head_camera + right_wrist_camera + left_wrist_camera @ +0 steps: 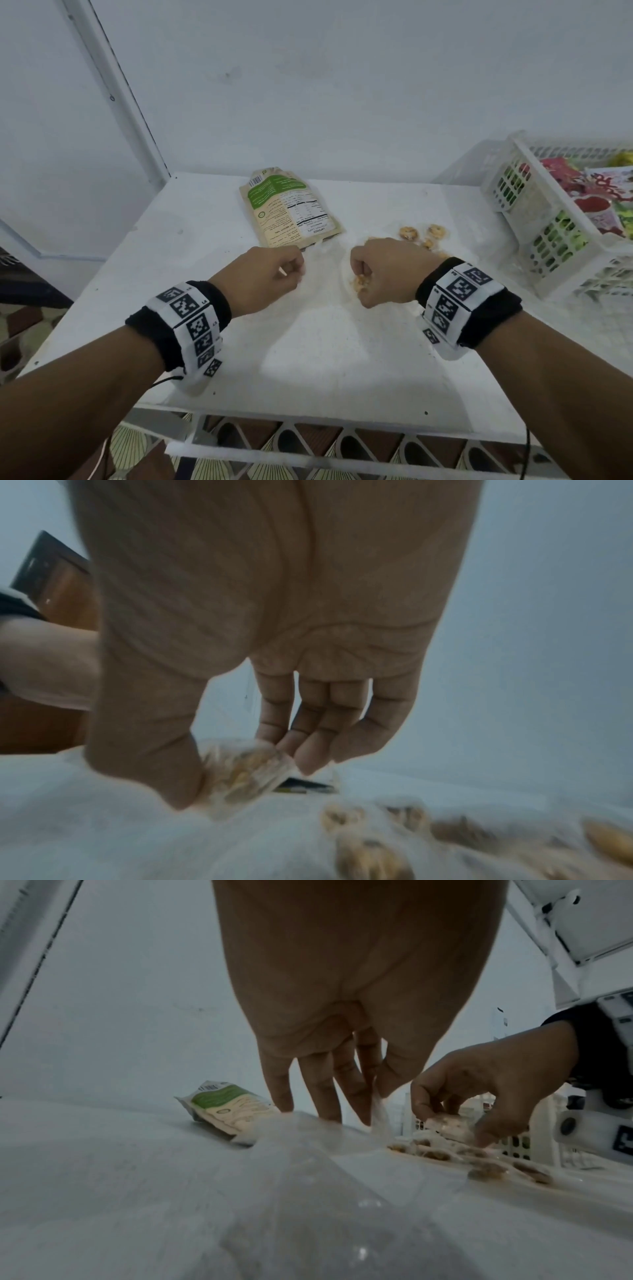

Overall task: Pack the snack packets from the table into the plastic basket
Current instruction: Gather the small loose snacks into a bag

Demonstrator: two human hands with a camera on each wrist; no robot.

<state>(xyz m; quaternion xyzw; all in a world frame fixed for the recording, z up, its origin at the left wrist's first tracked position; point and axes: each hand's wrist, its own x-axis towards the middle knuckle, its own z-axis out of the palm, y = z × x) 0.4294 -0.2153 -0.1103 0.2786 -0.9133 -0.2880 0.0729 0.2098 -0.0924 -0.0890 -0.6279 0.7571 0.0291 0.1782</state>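
A clear plastic packet of round golden snacks (408,234) lies on the white table (205,308), stretched between both hands. My left hand (297,271) pinches a twisted end of its clear film (380,1118) between thumb and fingers. My right hand (359,279) grips the other end, its thumb and fingers curled round a snack-filled part (240,773). A beige and green snack packet (289,207) lies flat just beyond my left hand, back side up. The white plastic basket (524,222) stands at the right, holding several colourful packets.
A wall runs right behind the table, and a white frame post (120,96) rises at the back left corner. The table's front edge (308,425) is close to me, with patterned floor below. The basket tilts against the right side.
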